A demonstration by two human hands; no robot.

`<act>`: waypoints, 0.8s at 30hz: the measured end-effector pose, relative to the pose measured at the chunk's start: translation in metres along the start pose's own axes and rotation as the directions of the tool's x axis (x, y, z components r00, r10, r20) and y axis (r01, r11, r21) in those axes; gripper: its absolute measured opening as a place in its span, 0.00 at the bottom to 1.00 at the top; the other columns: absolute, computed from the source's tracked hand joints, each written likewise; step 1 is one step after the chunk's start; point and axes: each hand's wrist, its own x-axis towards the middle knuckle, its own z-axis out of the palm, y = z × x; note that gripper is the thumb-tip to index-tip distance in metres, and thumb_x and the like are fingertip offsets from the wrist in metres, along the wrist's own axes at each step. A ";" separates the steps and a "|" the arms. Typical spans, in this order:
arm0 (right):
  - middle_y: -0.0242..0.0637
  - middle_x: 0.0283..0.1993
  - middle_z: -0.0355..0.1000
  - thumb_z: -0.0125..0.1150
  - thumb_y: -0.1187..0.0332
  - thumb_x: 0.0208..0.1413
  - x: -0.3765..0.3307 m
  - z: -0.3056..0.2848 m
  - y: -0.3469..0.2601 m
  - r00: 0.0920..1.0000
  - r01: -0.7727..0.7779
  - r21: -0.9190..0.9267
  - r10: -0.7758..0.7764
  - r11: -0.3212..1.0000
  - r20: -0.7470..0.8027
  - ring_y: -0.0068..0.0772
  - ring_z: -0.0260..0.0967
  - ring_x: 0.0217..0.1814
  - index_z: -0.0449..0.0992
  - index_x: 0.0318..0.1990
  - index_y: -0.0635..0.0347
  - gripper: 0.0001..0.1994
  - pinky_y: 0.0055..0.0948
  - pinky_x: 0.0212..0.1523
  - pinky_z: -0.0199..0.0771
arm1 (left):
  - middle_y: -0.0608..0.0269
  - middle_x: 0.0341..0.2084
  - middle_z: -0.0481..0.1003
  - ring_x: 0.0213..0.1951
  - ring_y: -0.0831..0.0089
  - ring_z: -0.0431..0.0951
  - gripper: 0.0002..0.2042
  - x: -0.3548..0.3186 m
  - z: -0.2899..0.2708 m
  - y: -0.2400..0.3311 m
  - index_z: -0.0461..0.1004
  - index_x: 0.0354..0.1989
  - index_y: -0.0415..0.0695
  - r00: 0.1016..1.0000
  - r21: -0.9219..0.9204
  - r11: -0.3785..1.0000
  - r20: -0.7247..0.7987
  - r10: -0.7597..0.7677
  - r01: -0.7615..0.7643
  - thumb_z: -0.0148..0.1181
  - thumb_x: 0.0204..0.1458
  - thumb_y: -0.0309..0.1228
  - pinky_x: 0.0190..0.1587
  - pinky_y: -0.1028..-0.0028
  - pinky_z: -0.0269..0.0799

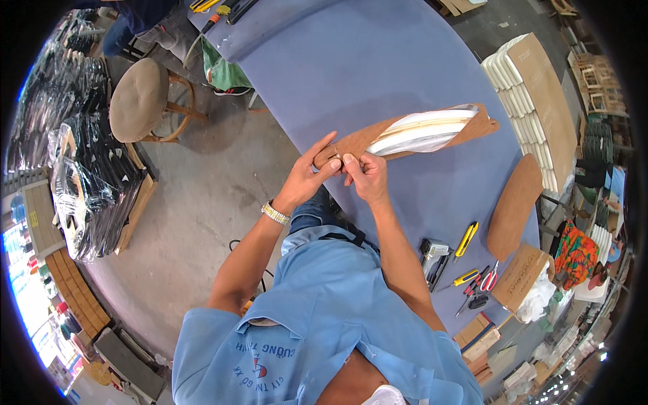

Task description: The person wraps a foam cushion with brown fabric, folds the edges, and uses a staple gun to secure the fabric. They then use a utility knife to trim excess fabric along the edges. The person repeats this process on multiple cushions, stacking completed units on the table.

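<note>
A long brown fibreboard panel (480, 125) with white and silvery padding (422, 131) on top lies across the blue table (351, 61). My left hand (312, 172) pinches the panel's near end, fingers stretched over it. My right hand (364, 174) grips the same end from the other side, thumb pressed against the edge. Both hands meet at the panel's tip, at the table's near edge. A metal watch (275, 212) sits on my left wrist.
To my right on the table lie a staple gun (432, 255), a yellow utility knife (466, 239), a screwdriver (464, 277), red-handled scissors (489, 278) and a second brown panel (513, 206). A round stool (140, 100) and plastic-wrapped stacks (88, 189) stand on the floor at left. Stacked padded panels (533, 101) sit at right.
</note>
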 end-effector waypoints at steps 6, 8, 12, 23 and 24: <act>0.33 0.21 0.77 0.61 0.65 0.67 -0.003 0.000 0.004 1.000 -0.015 0.045 0.015 0.999 0.009 0.20 0.72 0.19 0.79 0.26 0.65 0.17 0.24 0.21 0.69 | 0.50 0.64 0.72 0.61 0.67 0.74 0.33 0.006 -0.004 -0.008 0.63 0.74 0.43 0.990 -0.016 0.990 -0.003 -0.141 0.141 0.65 0.64 0.42 0.62 0.66 0.72; 0.34 0.21 0.77 0.60 0.66 0.67 -0.005 -0.001 0.004 1.000 -0.002 0.046 0.001 0.999 0.019 0.20 0.72 0.19 0.79 0.26 0.65 0.17 0.24 0.21 0.69 | 0.46 0.67 0.69 0.63 0.64 0.74 0.31 0.008 0.000 -0.015 0.67 0.72 0.43 0.994 0.042 0.995 -0.057 -0.088 0.091 0.65 0.64 0.43 0.63 0.65 0.71; 0.34 0.20 0.77 0.59 0.67 0.67 -0.012 -0.004 0.008 1.000 0.012 0.015 -0.012 1.000 0.022 0.21 0.72 0.19 0.78 0.25 0.64 0.17 0.24 0.22 0.70 | 0.43 0.70 0.67 0.66 0.59 0.73 0.28 0.006 0.006 -0.011 0.72 0.68 0.45 0.994 0.234 0.971 -0.090 0.063 -0.040 0.67 0.61 0.43 0.65 0.63 0.69; 0.33 0.25 0.80 0.60 0.64 0.67 -0.034 -0.004 0.006 0.999 -0.014 0.031 0.013 0.999 0.036 0.21 0.75 0.25 0.83 0.32 0.65 0.15 0.27 0.27 0.76 | 0.45 0.60 0.77 0.60 0.59 0.79 0.25 -0.004 0.009 -0.010 0.73 0.65 0.36 0.973 0.543 0.816 0.012 0.229 -0.199 0.65 0.59 0.28 0.62 0.65 0.72; 0.33 0.25 0.80 0.61 0.63 0.66 -0.038 0.000 0.016 0.997 -0.078 0.070 0.079 0.994 -0.004 0.20 0.74 0.24 0.83 0.32 0.64 0.14 0.28 0.28 0.76 | 0.45 0.60 0.77 0.59 0.59 0.79 0.24 -0.004 0.012 -0.010 0.73 0.65 0.36 0.977 0.534 0.821 0.041 0.211 -0.200 0.64 0.59 0.27 0.62 0.65 0.73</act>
